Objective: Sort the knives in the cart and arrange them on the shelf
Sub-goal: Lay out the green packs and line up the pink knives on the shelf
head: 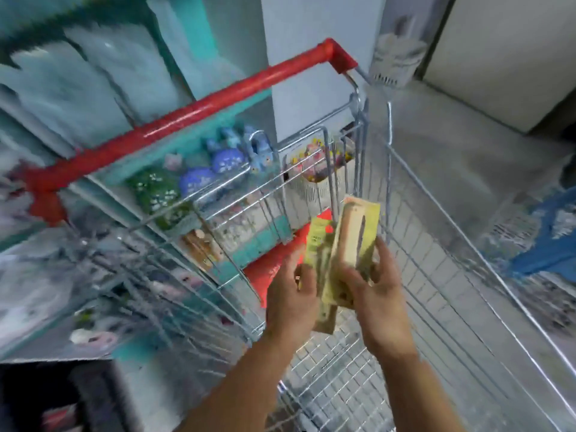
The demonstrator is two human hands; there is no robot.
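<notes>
You are holding a small stack of packaged knives (349, 244) above the wire cart (436, 275): flat yellow-green cards standing roughly upright and tilted a little to the right, the front one carrying a pale cream panel with a thin dark strip down it, the print too blurred to read. A second card of the same colour shows behind it to the left, and the lower end of another pokes out below your hands. Your right hand (381, 285) grips the front pack from the right, its thumb across the lower face and its fingers (381, 247) curled round the right edge. Your left hand (291, 294) holds the rear cards from the left, fingers wrapped behind them and mostly hidden. The packs sit between the two hands, over the cart's basket and near its left wall. The cart's red handle (193, 116) crosses the upper left. Beyond it a teal shelf (162, 163) carries blue and green packaged goods, all smeared by motion blur.
</notes>
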